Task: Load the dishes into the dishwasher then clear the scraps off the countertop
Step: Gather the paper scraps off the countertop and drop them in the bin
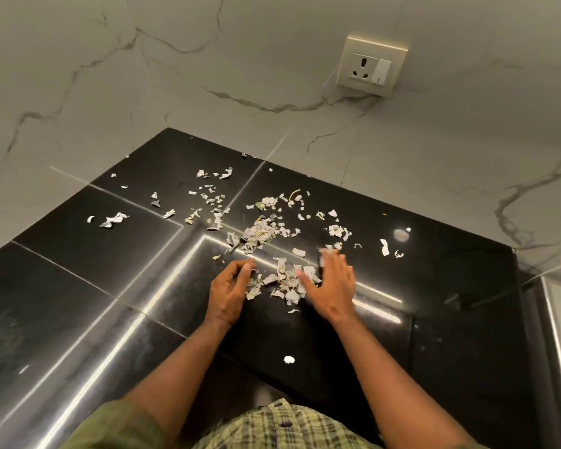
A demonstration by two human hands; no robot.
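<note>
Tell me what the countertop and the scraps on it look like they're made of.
Countertop: likely polished black stone slabs; glossy, mirrors light streaks, thin seams between pieces. Scraps: probably torn paper, thin, pale, matte, ragged-edged; a few greenish bits could be something else.

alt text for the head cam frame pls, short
Seen from above, a person's left hand and right hand bracket a small pile of torn paper scraps on a glossy black countertop. More scraps lie scattered toward the marble wall, which carries a power socket.
</note>
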